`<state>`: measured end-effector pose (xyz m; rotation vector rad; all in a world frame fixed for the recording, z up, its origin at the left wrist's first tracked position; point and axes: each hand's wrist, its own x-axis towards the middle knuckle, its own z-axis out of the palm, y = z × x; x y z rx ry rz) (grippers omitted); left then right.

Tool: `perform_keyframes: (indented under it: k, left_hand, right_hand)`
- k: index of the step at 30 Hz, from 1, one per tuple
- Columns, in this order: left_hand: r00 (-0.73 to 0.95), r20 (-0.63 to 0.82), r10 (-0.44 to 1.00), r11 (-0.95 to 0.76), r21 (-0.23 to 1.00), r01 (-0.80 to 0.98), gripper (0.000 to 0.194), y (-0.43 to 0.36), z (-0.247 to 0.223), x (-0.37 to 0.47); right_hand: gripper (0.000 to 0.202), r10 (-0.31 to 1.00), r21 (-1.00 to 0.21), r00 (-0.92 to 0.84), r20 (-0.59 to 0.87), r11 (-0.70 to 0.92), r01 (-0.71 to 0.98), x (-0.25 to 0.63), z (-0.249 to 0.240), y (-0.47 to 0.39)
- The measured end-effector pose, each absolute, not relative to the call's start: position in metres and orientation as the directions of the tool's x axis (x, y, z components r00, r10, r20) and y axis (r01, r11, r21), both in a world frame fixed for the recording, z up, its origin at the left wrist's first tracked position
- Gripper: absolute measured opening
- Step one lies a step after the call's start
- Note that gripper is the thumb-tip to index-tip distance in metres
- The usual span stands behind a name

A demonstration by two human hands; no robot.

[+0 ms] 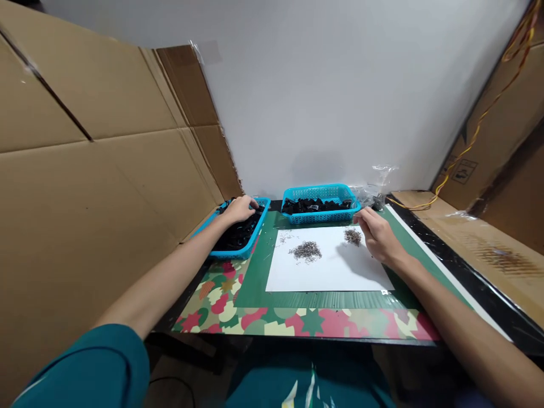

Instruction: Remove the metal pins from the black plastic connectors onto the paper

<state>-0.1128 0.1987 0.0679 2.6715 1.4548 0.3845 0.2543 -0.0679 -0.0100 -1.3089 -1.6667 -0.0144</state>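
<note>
My left hand (241, 209) reaches over a blue plastic basket (243, 253) on the left, its fingers curled down at the dark contents. Small black pieces (232, 237) fill this basket. What lies between those fingertips is hidden. Over the right part of a white sheet (327, 277), my right hand (377, 232) is closed in a pinch; anything in it is too small to make out. Just left of its fingers lies a small pile of tiny metal pieces (352, 236). A larger pile of similar metal pieces (306, 250) rests nearer the middle of the sheet.
Behind the sheet stands a second blue basket (321, 217) with black pieces inside. Clear plastic bags (378, 192) sit to its right. A cardboard wall (106, 198) rises on the left, and a yellow cable (442, 184) hangs at the right.
</note>
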Motion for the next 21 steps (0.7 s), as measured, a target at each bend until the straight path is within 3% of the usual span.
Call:
perform_keyframes:
  k: [5,11,15,21]
  left_hand:
    - [0.601,0.108,0.792,-0.609,0.205,0.766,0.021,0.209,0.06,-0.106]
    - [0.566,0.146,0.812,-0.583,0.264,0.769,0.013,0.213,0.066,-0.112]
    - [0.478,0.223,0.849,-0.528,0.357,0.771,0.011,0.213,0.077,-0.121]
    - [0.348,0.321,0.881,-0.473,0.567,0.674,0.025,0.202,0.094,-0.126]
  right_hand:
    - [0.019,0.762,-0.567,0.157,0.629,0.31,0.763,0.276,-0.004,-0.066]
    - [0.011,0.942,-0.581,-0.081,0.325,0.267,0.769,0.287,-0.007,-0.064]
    - [0.01,0.95,-0.549,-0.109,0.291,0.26,0.794,0.273,-0.014,-0.06]
    - [0.011,0.952,-0.487,-0.139,0.271,0.261,0.833,0.261,-0.019,-0.056]
